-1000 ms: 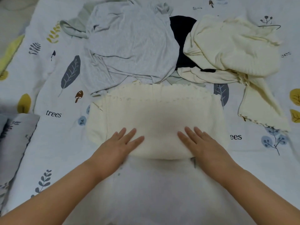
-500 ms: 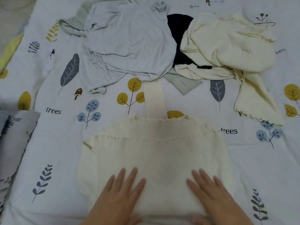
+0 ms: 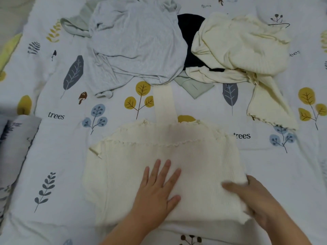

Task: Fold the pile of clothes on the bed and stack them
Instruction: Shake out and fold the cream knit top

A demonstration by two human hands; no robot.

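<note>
- Cream ribbed knit top (image 3: 164, 156), partly folded, lies flat on the bedsheet (image 3: 53, 156) at near-centre, just in front of the person.
- Frilly edge runs across the top's far side; one cream strap (image 3: 164, 103) sticks straight out from that edge toward the pile, its far end under the grey garment's hem.
- L hand (image 3: 157, 190): palm down, flat on the top's near-middle, fingers straight and spread, thumb out to the right. Pressing, not gripping.
- R hand (image 3: 256, 198): at the top's right edge, motion-blurred. Thumb lies over the fabric, fingers appear to sit under/round the edge, so it looks like it's pinching the right side. Blur leaves exact finger lie unclear.
- Unfolded pile sits at far side of bed, well apart from the top's body:
- light grey garment (image 3: 136, 45), crumpled, far-centre-left, biggest item.
- dark navy piece (image 3: 189, 36), mostly buried betw. grey and cream items.
- cream knit garment (image 3: 244, 45), heaped far-right, one frill-edged panel trailing toward near-right.
- pale green garment (image 3: 192, 85), corner poking out under grey and cream; more of the same colour behind the grey at far-left.
- Sheet is white w/ leaf, mushroom and "trees" print.
- Grey patterned pillow (image 3: 16, 147) at left edge, partly out of view.
</note>
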